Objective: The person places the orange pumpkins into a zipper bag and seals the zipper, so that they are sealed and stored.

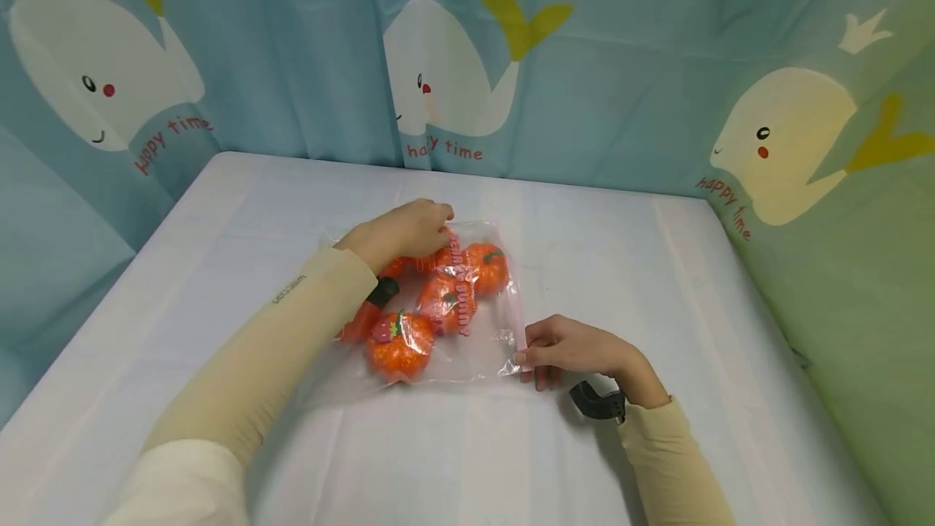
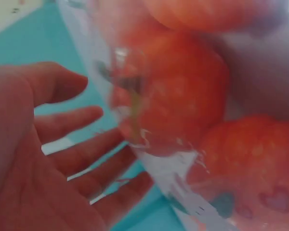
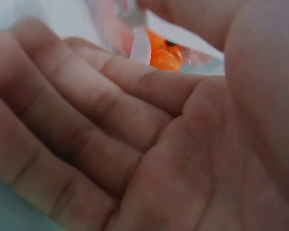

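Clear bag point(image 1: 467, 323) of orange pumpkins point(image 1: 399, 345) lay mid-desk point(image 1: 657, 266) | left hand point(image 1: 405, 230) rested on far-left corner, fingers relaxed | right hand point(image 1: 573, 347) pinched near-right edge strip between thumb and fingers

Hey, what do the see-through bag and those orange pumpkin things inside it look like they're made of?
The bag looks like thin clear plastic film: glossy, wrinkled, with glare streaks and pink print, and a pink strip along the edge that the right hand pinches. The pumpkins have a grainy, slightly sparkly orange skin with green stems, probably foam or plastic decorations; the look leaves that open. The left hand rests on the bag.
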Demonstrator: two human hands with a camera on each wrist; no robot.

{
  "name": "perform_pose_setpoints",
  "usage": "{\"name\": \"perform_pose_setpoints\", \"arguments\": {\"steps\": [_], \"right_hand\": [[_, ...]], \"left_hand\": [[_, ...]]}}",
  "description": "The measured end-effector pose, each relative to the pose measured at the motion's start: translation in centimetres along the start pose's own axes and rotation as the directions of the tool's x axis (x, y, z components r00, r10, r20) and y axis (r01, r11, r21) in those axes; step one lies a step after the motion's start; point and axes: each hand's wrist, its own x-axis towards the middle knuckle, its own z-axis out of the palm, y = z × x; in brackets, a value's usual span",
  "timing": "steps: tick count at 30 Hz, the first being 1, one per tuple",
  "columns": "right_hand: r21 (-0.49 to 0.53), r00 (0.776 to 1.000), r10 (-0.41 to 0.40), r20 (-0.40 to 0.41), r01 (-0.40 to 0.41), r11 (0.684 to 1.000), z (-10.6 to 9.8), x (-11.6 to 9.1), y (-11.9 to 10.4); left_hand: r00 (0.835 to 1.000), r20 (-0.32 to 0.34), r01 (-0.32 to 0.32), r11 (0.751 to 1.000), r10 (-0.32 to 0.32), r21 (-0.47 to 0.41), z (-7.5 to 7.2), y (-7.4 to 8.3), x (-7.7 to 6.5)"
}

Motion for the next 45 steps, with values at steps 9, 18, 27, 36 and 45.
{"name": "perform_pose_setpoints", "arguments": {"steps": [9,18,27,36,45], "right_hand": [[0.027,0.996,-0.071,-0.045,0.072,0.997,-0.2,0.0,0.0],[-0.014,0.962,-0.093,-0.255,0.092,0.996,-2.3,-2.0,-0.9],[-0.161,0.855,-0.216,-0.472,0.157,0.974,-5.2,-5.1,-3.7],[-0.436,0.430,-0.463,-0.775,0.168,0.884,-7.4,-7.8,-8.9],[-0.519,0.130,-0.546,-0.828,0.196,0.832,-8.2,-7.8,-12.1]], "left_hand": [[0.978,0.171,0.146,0.981,-0.123,-0.126,0.2,-1.9,2.2],[0.999,0.005,0.033,0.964,-0.032,-0.266,-0.6,-2.6,2.1],[0.984,-0.174,-0.067,0.809,-0.045,-0.584,-3.1,-2.4,-0.3],[0.882,-0.466,-0.343,0.587,-0.068,-0.733,-5.0,-2.0,-3.5],[0.865,-0.500,-0.440,0.430,-0.030,-0.788,-3.5,-1.1,-4.6]]}}
